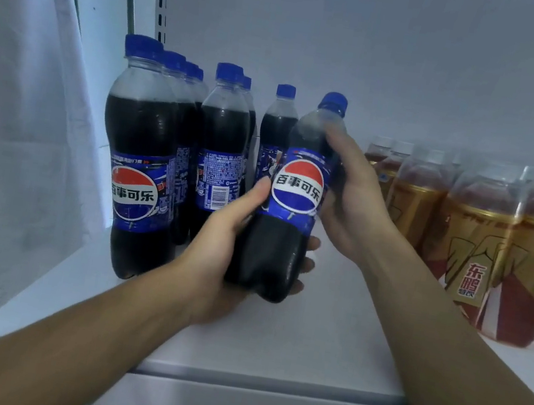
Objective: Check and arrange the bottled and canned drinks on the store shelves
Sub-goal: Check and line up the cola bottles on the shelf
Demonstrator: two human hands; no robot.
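White shelf [324,342] bears cola bottles [146,163] at left, gold-labelled bottles [481,241] at right. Between them, left hand [216,253] and right hand [351,208] hold one tilted cola bottle [292,206], fingers [312,243] clamped round it.

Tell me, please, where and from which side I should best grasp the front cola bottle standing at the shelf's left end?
Probably round the labelled waist of the front cola bottle, coming from the front: it stands upright, bottles crowd behind it, the side panel flanks its left. The left hand and right hand grip the held bottle.
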